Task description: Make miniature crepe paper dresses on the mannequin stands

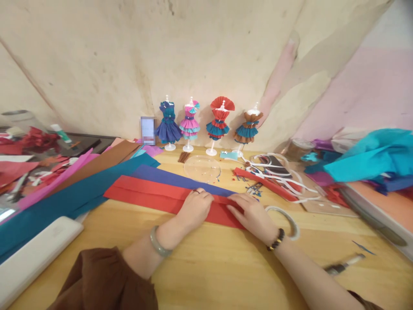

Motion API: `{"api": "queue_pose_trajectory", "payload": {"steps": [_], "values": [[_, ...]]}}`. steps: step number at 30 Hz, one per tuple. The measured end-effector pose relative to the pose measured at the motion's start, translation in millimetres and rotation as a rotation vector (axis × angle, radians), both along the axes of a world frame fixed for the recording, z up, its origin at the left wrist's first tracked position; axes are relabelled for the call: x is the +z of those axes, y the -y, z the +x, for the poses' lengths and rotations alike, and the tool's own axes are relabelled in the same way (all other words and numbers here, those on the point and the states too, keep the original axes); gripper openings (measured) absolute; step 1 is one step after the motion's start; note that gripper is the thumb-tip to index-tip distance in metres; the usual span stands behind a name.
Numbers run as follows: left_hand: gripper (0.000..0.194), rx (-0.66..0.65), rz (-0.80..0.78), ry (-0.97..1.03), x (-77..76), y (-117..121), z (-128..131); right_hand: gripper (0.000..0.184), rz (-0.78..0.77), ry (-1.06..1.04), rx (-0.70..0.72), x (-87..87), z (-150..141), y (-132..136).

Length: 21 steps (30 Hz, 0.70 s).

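Observation:
A long strip of red crepe paper lies across the wooden table, with a fold line running along its length. Curled fingers of my left hand pinch its upper edge near the middle. Further along the same edge, my right hand grips the paper between thumb and fingers, its other fingers bent. The fingertips of both hands are partly hidden by the hands themselves. A blue paper strip lies just behind the red one. Close to my right wrist is a roll of white tape.
Small dress forms in paper dresses, one of them red and teal, stand along the wall. Teal paper and a long white case lie at left. A clear dish, white cord and blurred cutter are around.

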<state>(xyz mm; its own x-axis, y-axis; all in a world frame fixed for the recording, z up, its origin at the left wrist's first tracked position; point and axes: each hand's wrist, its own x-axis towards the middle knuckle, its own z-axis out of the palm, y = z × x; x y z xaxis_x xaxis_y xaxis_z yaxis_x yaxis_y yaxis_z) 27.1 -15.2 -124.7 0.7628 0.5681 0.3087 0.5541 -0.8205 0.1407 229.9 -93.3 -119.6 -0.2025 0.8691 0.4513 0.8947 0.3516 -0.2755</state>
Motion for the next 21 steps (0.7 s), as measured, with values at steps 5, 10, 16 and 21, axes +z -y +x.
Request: {"api": "queue_pose_trajectory", "payload": {"steps": [5,10,16,21], "values": [[0.037,-0.023,0.006,0.036,2.6,3.8,0.3,0.029,-0.056,-0.003,-0.059,-1.0,4.4,-2.0],[0.029,0.011,0.004,0.024,3.3,1.5,0.5,0.02,-0.064,0.104,-0.056,-9.2,13.1,-4.4],[0.029,0.063,-0.031,0.096,-3.4,-3.2,-2.0,0.019,-0.061,0.121,-0.013,-6.8,11.8,-3.1],[0.039,0.096,-0.004,0.056,-0.2,-0.3,-2.6,0.02,-0.076,0.054,0.017,-3.8,7.0,-2.2]]}}
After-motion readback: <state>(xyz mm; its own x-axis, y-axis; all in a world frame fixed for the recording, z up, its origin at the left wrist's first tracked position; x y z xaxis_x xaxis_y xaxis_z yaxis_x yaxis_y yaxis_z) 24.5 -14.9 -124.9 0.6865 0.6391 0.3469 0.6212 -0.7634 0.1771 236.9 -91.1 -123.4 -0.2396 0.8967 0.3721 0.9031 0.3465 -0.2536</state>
